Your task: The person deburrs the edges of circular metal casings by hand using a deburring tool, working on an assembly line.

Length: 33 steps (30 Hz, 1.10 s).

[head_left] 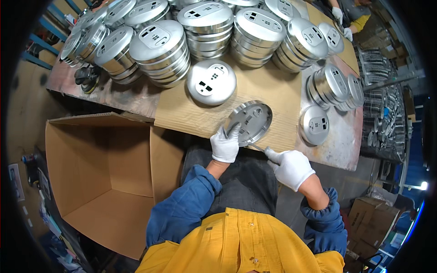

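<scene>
A round silver metal cover (257, 123) tilts on the cardboard sheet with its hollow inner side toward me. My left hand (225, 144), in a white glove, grips its lower left rim, thumb inside the edge. In my right hand (292, 168), also gloved, is a thin grey tool (256, 147), its far end at the cover's lower rim; its exact kind cannot be made out. Another cover (212, 83) lies face up just beyond, showing square cutouts. To the right rests a further single cover (314, 125).
Several stacks of silver covers (159, 52) line the table's far side. A dark hand-held tool (87, 78) sits at the left. An open cardboard box (100, 182) stands left of my legs. Another person's gloved hands (342, 25) are at the far right, near metal parts on racks (380, 100).
</scene>
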{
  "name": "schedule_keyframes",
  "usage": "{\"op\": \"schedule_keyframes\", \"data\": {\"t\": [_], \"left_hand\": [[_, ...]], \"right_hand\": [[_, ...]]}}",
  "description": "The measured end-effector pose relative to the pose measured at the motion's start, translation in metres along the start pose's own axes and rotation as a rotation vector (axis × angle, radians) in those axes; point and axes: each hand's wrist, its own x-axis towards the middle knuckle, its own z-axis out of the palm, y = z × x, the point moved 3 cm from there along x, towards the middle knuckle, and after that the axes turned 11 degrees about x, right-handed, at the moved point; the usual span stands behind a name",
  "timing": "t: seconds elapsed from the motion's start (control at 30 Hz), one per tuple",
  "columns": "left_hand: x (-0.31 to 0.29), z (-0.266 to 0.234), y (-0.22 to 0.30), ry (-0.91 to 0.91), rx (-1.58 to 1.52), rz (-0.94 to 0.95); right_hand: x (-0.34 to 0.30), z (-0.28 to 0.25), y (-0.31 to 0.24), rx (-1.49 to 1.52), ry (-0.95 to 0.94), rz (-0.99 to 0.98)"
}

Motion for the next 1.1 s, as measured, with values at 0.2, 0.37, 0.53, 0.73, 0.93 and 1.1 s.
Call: {"op": "schedule_keyframes", "data": {"t": [0.2, 0.37, 0.53, 0.73, 0.93, 1.1], "left_hand": [[0.001, -0.002, 0.007, 0.003, -0.007, 0.051], [0.000, -0.002, 0.007, 0.000, -0.031, 0.058], [-0.002, -0.001, 0.004, -0.009, -0.022, 0.110], [-0.004, -0.001, 0.006, -0.010, 0.039, 0.137], [-0.005, 0.000, 0.003, 0.025, 0.046, 0.072], [-0.004, -0.002, 0.015, 0.017, 0.011, 0.022]], "right_hand": [[0.006, 0.003, -0.004, -0.061, -0.041, -0.011], [0.010, 0.004, -0.004, -0.083, -0.078, -0.006], [0.025, -0.007, -0.007, -0.086, -0.123, -0.057], [0.027, -0.007, -0.013, -0.089, -0.138, -0.070], [-0.001, 0.038, -0.010, -0.111, -0.011, 0.007], [-0.017, 0.082, -0.012, -0.140, 0.179, 0.086]]}}
